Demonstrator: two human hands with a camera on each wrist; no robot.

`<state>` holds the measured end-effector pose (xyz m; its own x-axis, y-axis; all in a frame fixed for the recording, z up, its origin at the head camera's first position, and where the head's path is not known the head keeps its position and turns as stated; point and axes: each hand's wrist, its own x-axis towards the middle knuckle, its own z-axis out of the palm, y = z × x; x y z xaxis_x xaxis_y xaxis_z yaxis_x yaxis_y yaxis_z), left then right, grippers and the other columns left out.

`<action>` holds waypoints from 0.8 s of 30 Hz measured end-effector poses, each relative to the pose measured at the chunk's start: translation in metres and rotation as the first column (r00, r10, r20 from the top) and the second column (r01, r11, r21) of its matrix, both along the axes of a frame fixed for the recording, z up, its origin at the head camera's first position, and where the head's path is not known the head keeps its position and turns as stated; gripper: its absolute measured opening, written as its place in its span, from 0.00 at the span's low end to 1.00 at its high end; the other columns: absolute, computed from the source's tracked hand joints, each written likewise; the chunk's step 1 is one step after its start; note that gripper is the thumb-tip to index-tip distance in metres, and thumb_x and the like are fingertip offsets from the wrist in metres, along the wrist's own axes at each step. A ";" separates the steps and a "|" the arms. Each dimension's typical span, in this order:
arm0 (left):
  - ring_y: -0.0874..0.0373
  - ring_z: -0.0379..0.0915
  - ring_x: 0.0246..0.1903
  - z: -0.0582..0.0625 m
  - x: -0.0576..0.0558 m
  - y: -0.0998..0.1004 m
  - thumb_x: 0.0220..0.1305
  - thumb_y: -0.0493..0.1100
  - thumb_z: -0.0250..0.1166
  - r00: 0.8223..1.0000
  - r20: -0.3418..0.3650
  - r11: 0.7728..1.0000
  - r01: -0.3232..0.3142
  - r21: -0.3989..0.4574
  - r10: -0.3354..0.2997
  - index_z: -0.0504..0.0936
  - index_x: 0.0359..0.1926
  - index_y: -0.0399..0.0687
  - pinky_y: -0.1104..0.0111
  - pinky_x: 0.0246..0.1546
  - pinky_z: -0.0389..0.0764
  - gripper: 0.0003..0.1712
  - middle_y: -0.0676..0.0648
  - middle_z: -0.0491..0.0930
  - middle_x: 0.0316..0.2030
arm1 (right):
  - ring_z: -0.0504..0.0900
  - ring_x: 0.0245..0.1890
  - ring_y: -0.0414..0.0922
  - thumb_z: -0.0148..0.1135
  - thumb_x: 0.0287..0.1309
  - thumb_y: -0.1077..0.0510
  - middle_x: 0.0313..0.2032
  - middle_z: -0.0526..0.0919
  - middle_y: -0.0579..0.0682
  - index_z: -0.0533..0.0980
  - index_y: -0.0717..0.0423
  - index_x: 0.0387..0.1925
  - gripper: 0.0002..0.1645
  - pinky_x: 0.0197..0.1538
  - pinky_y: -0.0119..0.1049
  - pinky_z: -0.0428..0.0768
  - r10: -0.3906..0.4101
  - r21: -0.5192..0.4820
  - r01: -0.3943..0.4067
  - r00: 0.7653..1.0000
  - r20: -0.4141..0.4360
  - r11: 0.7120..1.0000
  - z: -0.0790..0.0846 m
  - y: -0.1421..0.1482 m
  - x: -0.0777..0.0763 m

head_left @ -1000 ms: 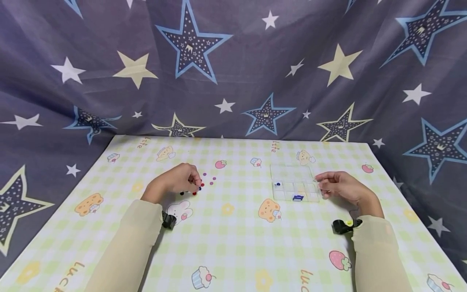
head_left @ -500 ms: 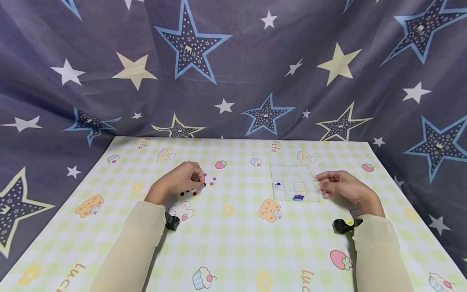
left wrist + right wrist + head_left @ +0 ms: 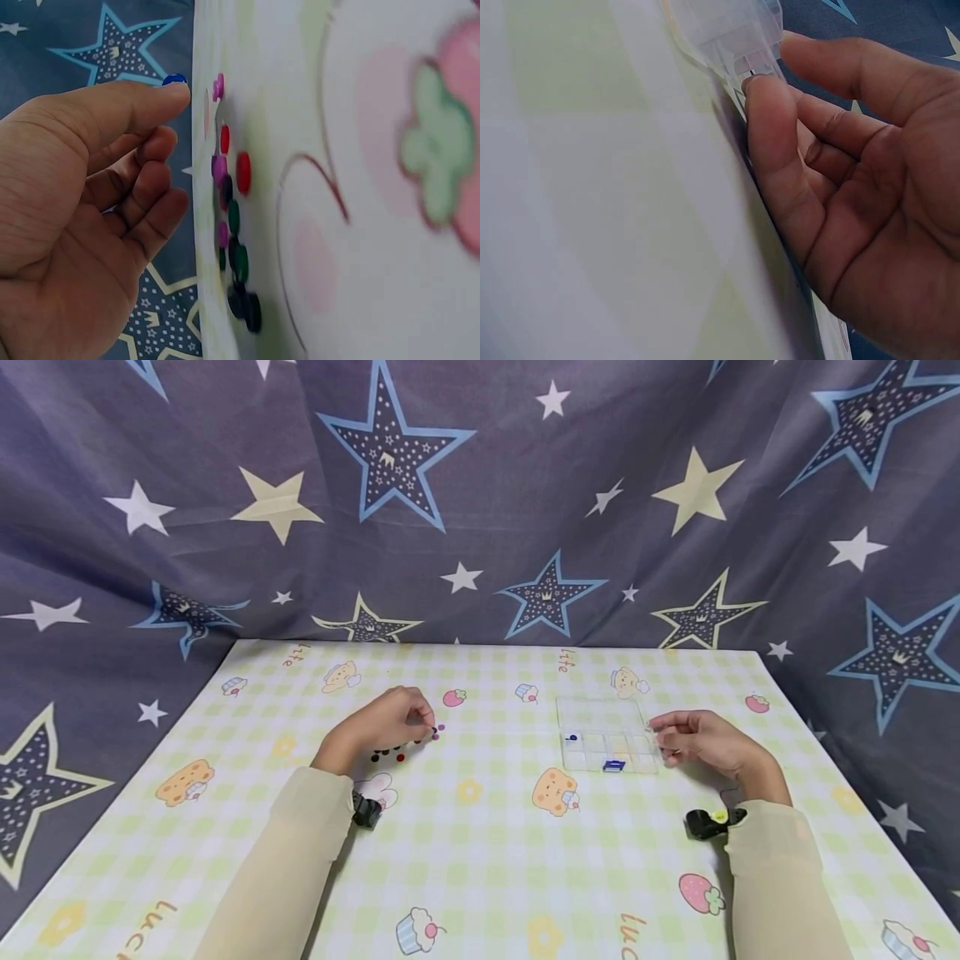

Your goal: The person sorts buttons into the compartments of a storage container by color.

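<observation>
My left hand (image 3: 390, 720) is over the table's left middle, pinching a small blue disc (image 3: 175, 78) between thumb and forefinger. Under and beside it lie small round discs: red discs (image 3: 244, 173), purple discs (image 3: 218, 88), green discs (image 3: 241, 263) and dark discs (image 3: 253, 312). My fingers hide part of them in the head view. To the right, a clear plastic compartment box (image 3: 647, 763) lies with its lid (image 3: 597, 713) folded back. My right hand (image 3: 705, 743) holds its right edge, thumb and fingers at the corner. Blue discs (image 3: 572, 738) sit in its far left compartment.
A dark blue latch (image 3: 613, 766) shows at the box's front edge. The checked tablecloth (image 3: 480, 860) has printed cakes, strawberries and flowers. Behind the table hangs a dark star-patterned curtain (image 3: 480, 527).
My left hand has shifted right and slightly away along the discs, the blue disc in its fingertips. More dark discs show behind it. My right hand and the box have stayed still.
</observation>
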<state>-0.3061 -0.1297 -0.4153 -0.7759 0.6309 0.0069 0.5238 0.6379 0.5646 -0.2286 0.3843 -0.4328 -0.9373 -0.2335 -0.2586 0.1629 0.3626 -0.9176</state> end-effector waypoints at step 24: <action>0.53 0.70 0.50 0.008 -0.009 0.061 0.68 0.40 0.68 0.995 -0.088 0.999 0.046 -0.008 -0.046 0.85 0.36 0.52 0.57 0.57 0.72 0.03 0.52 0.79 0.40 | 0.84 0.32 0.46 0.63 0.69 0.63 0.37 0.83 0.55 0.65 0.77 0.66 0.31 0.40 0.39 0.85 0.015 -0.017 -0.015 1.000 -0.008 1.000 -0.001 0.001 0.001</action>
